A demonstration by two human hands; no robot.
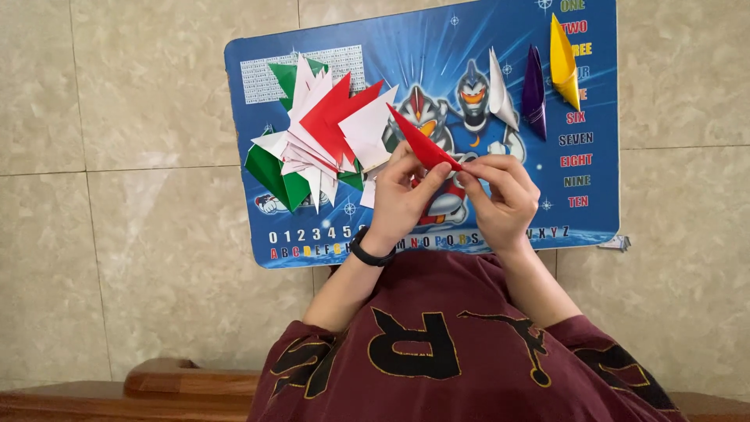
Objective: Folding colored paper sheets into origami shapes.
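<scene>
— Hands?
— Left hand [402,195] closed on the near end of a folded red paper piece [422,144], fingers curled, thumb on top. Right hand [500,195] pinched shut on the same near end, just right of the left. Black band [370,252] on the left wrist.

— Position of the red piece?
— Held above the middle of the blue printed board [437,47] serving as worktop, pointed tip angled far and left. Lifted or resting on the board: cannot tell.

— Other items on the board?
— Left of the hands, a fanned heap of folded papers [320,137] (red, white and green, overlapping). At the far right, three slim folded pieces side by side: white [500,90], purple [534,92], yellow [564,62]. Well apart from the hands.

— Surroundings?
— Beige tiled floor [117,195] under the board. Maroon shirt [453,344] with black print at the near edge. Wooden edge [164,379] at near left. Small scrap [615,243] just off the board's near right corner.
</scene>
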